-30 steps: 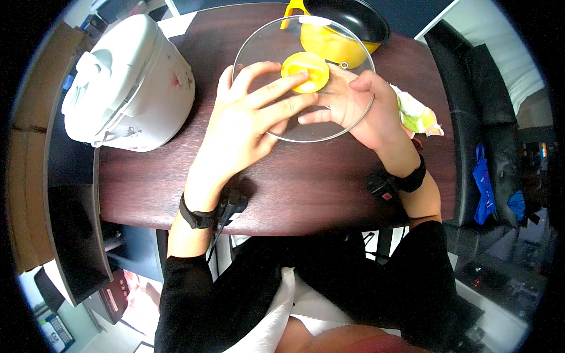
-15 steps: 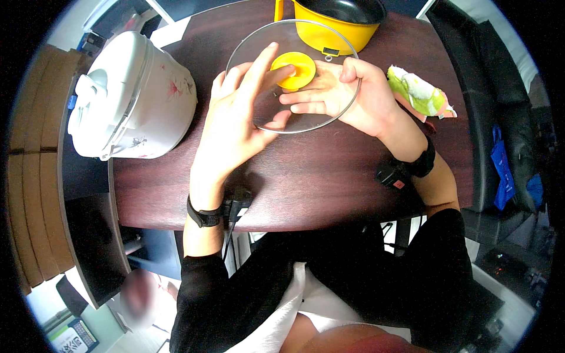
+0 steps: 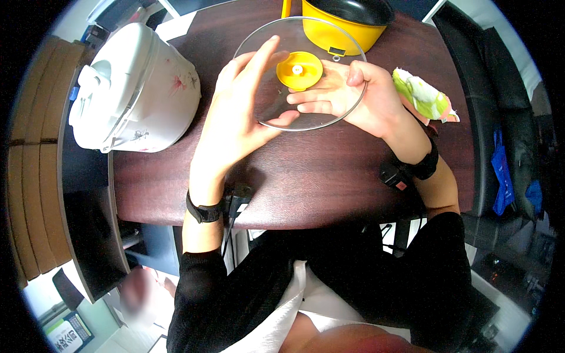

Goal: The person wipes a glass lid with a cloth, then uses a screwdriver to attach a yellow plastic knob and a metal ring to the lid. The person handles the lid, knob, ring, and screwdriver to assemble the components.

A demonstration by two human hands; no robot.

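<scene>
A clear glass pot lid (image 3: 306,127) with a metal rim is held above the table, a yellow round knob (image 3: 309,73) with a white centre piece in its middle. My right hand (image 3: 376,97) grips its right side, the thumb at the rim and the fingers stretched behind the glass. At the left rim, my left hand (image 3: 232,112) is open, index finger raised near the knob and thumb by the lower edge. Whether the left fingers press on the glass is hard to tell. Behind the lid stands a yellow pot (image 3: 344,35) with a black inside.
To the left sits a white rice cooker (image 3: 159,94) with flower prints. A green, white and pink cloth (image 3: 424,97) lies right of my right hand. Black adapters (image 3: 395,176) rest by the front of the dark wooden table (image 3: 318,188). A black sofa (image 3: 471,65) stands at the right.
My left index finger has drawn back from the knob's centre, uncovering the white piece there. The right hand keeps its hold on the lid. The whole view has shifted slightly.
</scene>
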